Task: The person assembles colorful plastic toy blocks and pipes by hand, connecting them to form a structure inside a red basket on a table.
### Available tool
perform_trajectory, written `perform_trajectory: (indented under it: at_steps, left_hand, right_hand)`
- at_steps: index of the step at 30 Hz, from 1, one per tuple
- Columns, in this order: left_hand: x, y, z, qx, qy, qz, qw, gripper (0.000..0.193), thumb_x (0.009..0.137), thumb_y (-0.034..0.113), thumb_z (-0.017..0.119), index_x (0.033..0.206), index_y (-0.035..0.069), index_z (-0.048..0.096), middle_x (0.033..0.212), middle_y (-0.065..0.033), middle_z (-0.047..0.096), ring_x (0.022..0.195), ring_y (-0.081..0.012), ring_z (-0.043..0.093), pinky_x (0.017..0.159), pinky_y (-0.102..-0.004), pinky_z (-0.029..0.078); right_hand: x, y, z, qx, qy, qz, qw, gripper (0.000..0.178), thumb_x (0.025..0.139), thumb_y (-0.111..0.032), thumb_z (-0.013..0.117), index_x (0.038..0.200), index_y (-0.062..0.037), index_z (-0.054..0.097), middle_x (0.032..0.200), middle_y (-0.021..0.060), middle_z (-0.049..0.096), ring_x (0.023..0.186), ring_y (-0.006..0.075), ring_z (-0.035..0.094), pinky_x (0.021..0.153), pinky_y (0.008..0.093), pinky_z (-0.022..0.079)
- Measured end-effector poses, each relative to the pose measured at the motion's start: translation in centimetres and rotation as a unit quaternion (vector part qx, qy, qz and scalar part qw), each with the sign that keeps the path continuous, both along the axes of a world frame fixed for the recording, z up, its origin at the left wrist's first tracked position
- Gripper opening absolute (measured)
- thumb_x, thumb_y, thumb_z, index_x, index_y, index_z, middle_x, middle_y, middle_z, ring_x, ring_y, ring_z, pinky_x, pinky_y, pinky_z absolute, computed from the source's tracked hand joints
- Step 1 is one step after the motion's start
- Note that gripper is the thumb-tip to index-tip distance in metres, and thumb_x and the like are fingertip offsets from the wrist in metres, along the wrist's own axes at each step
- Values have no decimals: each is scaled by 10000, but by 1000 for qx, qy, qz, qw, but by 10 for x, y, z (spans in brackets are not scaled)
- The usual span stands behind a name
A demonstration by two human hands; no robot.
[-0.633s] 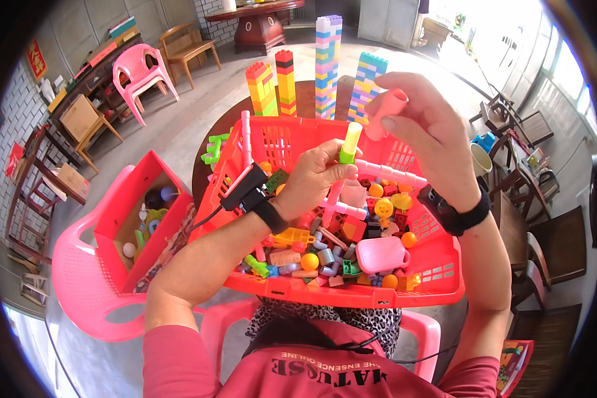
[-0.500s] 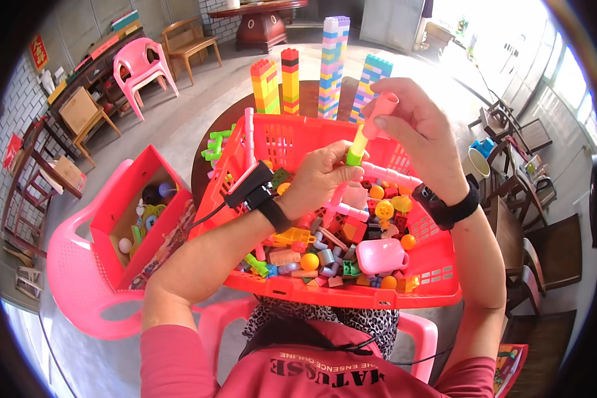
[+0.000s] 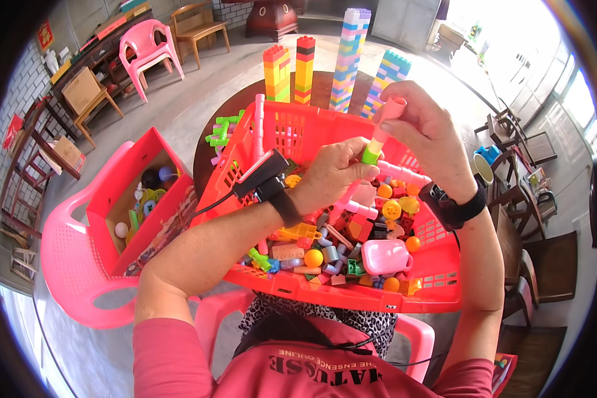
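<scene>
My left hand [image 3: 331,174] is closed around the lower end of a toy pipe assembly, at a green pipe piece [image 3: 370,157]. A short yellow pipe piece [image 3: 376,144] rises from it, with a pink pipe [image 3: 395,107] above. My right hand [image 3: 426,126] pinches that pink pipe between thumb and fingers, its open end pointing up. More pink pipes [image 3: 404,174] branch out below and beside my hands, partly hidden. Beneath is a red plastic basket [image 3: 338,300] of loose toy pieces, including a pink lidded tub [image 3: 385,257] and an orange ball [image 3: 313,258].
Behind the basket, several block towers [image 3: 349,60] stand on a dark round table [image 3: 245,99], with green pipe pieces [image 3: 224,129] at its left. A pink chair [image 3: 66,265] on the left bears a red box [image 3: 146,262] of toys. Wooden chairs [image 3: 550,265] line the right.
The view has shifted slightly, moving the basket and towers a little right in the picture. Both hands keep their hold on the pipe assembly, the two close together as before.
</scene>
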State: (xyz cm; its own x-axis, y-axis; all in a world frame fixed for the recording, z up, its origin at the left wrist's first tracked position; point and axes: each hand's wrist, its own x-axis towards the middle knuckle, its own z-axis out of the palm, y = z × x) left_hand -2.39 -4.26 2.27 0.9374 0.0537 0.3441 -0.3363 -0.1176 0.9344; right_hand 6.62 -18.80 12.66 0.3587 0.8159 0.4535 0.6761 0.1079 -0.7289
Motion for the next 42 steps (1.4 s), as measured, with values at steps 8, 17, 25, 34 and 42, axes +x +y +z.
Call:
perform_trajectory:
  at_steps: [8, 17, 25, 34, 42]
  left_hand:
    - [1, 1, -1, -2, -2, -7, 1000, 176, 940, 105, 606, 1085, 14, 566, 955, -16, 619, 897, -104, 640, 796, -239, 508]
    - [0, 12, -20, 32, 80, -16, 996, 181, 905, 94, 644, 1059, 0, 623, 863, 1, 631, 814, -44, 574, 712, -236, 507]
    - [12, 74, -15, 36, -35, 97, 994, 166, 892, 110, 675, 1022, 20, 627, 828, 5, 632, 747, -58, 585, 668, -224, 484]
    - [4, 120, -9, -22, -38, 171, 984, 111, 893, 91, 671, 971, 34, 618, 821, -6, 643, 724, -90, 633, 654, -246, 531]
    - [1, 118, -8, -23, -6, 160, 987, 97, 906, 123, 659, 947, 51, 610, 811, -20, 650, 722, -105, 631, 713, -255, 528]
  right_hand:
    - [7, 4, -13, 49, 3, -7, 999, 297, 839, -9, 621, 1113, -57, 520, 826, 36, 574, 749, 103, 531, 695, 248, 463]
    - [12, 7, -21, 75, -76, -82, 991, 408, 885, -143, 631, 1248, -74, 458, 920, 135, 657, 803, 230, 669, 690, 332, 518]
    - [31, -48, -30, 151, -89, -212, 961, 409, 933, -157, 574, 1312, -72, 444, 975, 105, 629, 878, 190, 644, 775, 313, 508]
    - [72, -49, -88, -67, -136, -177, 973, 187, 872, -123, 620, 1023, -20, 576, 847, 156, 649, 807, 292, 649, 718, 361, 500]
    - [74, -56, -88, -68, -129, -155, 977, 159, 865, -118, 629, 962, -6, 573, 822, 149, 649, 774, 286, 647, 684, 348, 498]
